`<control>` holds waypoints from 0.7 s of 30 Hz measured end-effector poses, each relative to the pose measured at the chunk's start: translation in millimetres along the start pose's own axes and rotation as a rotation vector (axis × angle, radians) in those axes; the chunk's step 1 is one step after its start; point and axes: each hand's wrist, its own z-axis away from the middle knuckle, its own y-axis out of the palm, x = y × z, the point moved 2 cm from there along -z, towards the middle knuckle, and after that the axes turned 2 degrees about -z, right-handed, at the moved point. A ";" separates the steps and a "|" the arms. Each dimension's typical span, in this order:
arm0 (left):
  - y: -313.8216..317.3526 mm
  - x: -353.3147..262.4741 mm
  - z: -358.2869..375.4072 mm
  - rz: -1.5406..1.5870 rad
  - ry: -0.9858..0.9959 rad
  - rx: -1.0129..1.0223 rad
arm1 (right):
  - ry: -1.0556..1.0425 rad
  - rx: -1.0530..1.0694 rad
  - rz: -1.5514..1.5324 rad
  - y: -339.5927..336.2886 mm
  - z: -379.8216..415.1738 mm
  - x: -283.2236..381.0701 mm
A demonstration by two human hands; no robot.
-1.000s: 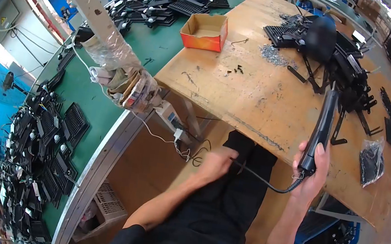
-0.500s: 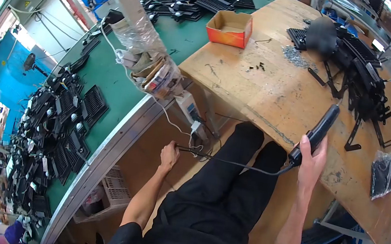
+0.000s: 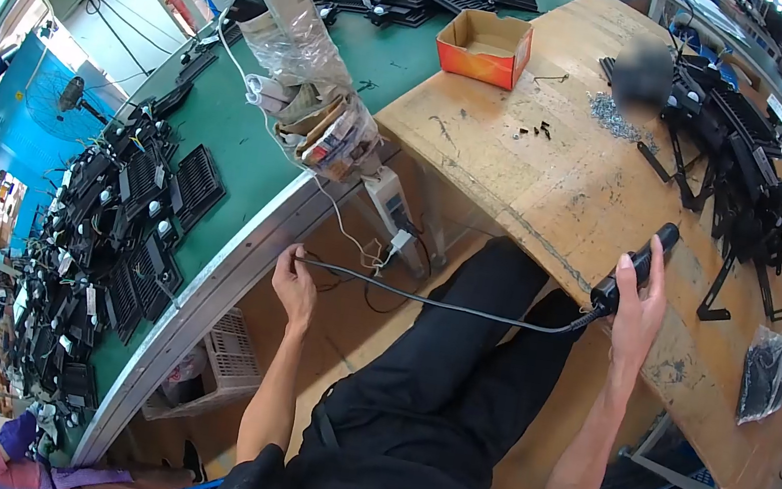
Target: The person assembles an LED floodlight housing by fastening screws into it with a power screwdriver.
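My right hand (image 3: 638, 320) is wrapped round a black electric screwdriver (image 3: 649, 263) above the near edge of the wooden table (image 3: 487, 143). Its black cable (image 3: 443, 304) runs from the tool's rear end, across my legs, to my left hand (image 3: 295, 289). The fingers of that hand pinch the cable beside the metal edge of the green bench. Past the screwdriver lie a stack of black slatted parts (image 3: 733, 124) and some black brackets (image 3: 718, 288). Small silver screws (image 3: 617, 116) are heaped beside them, and a few dark screws (image 3: 542, 128) lie nearer the middle.
An open red and yellow box (image 3: 484, 48) stands at the table's far left edge. A wrapped post (image 3: 307, 60) rises between the table and the green bench (image 3: 251, 163), which carries many black parts. A power socket (image 3: 394, 210) hangs below. A person (image 3: 24, 468) sits at lower left.
My left hand has moved left and up, drawing the cable out straighter. The screwdriver in my right hand has tipped, and its thin bit no longer shows. My view has shifted slightly.
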 end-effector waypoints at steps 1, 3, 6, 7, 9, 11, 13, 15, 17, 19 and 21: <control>3.5 3.5 -1.1 -0.026 0.010 0.028 | 0.088 0.034 0.015 2.4 1.2 9.2; 5.1 6.9 -3.8 -0.058 0.002 0.023 | 0.126 0.049 0.048 7.6 1.5 12.3; -1.6 6.5 -0.2 -0.094 -0.003 0.007 | 0.042 0.006 0.095 13.4 -0.1 8.0; -2.9 4.0 -1.0 -0.088 0.013 -0.001 | 0.042 0.007 0.091 13.8 1.1 10.4; -5.4 9.2 4.1 -0.094 -0.018 0.056 | 0.102 0.029 0.337 14.1 4.7 20.3; -9.4 32.6 10.2 -0.157 0.012 0.214 | 0.093 0.023 0.451 14.6 7.5 27.6; -11.1 50.7 20.2 -0.228 0.014 0.344 | 0.082 0.008 0.568 14.9 9.0 26.9; -12.1 53.0 17.7 -0.306 0.002 0.458 | 0.067 0.021 0.488 15.0 6.3 22.4; -20.3 25.2 20.5 -0.298 0.056 0.514 | 0.077 0.059 0.345 6.5 12.2 13.5; -32.8 -20.0 -7.8 -0.253 -0.001 0.418 | 0.041 0.113 0.231 4.6 10.3 8.2; -52.0 -73.4 -40.5 -0.149 -0.048 0.291 | 0.032 0.134 0.211 -0.2 13.9 5.9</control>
